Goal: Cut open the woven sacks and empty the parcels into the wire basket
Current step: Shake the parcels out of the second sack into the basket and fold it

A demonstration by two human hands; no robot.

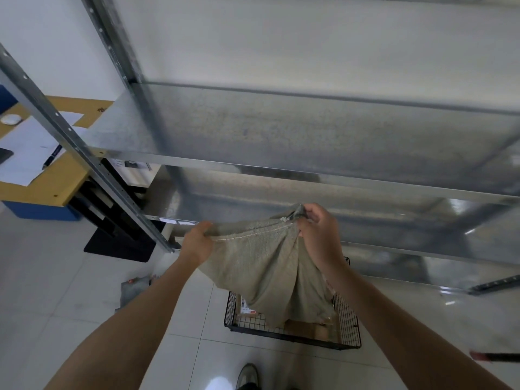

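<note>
No legible text anywhere: the parcel (247, 306) in the wire basket (349, 327) carries a white label with a red patch, its print too small and blurred to make out.

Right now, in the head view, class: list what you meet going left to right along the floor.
Blue box → black mat → grey parcel → wire basket → red-tipped tool.

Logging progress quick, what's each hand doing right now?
Left hand: closed on the stitched end of the woven sack.
Right hand: closed on the sack's other corner, holding it above the wire basket.
</note>
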